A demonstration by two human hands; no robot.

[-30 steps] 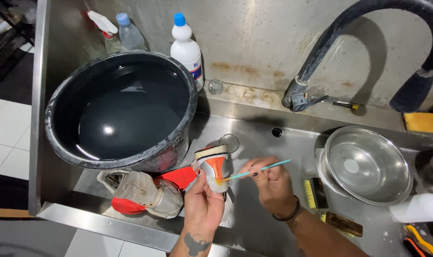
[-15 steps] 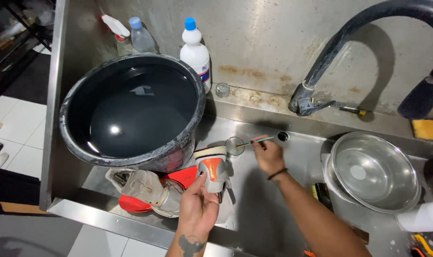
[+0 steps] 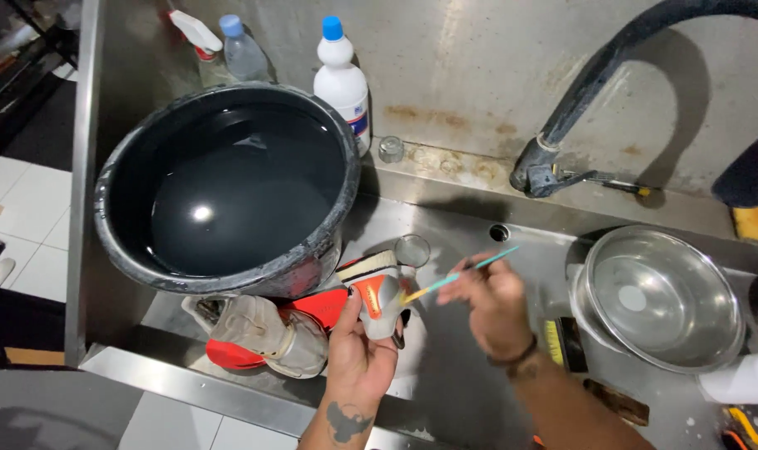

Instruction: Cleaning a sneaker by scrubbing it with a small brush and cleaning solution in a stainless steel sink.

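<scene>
While left hand (image 3: 358,350) grips shoe (image 3: 377,296), right hand (image 3: 491,304) holds toothbrush (image 3: 458,275).

left hand (image 3: 358,350) grips shoe (image 3: 377,302); right hand (image 3: 489,304) toothbrush (image 3: 462,274).

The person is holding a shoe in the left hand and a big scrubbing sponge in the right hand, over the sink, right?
Not quite. The head view shows the right hand holding a thin toothbrush, not a sponge. The left hand does hold a shoe over the sink.
</scene>
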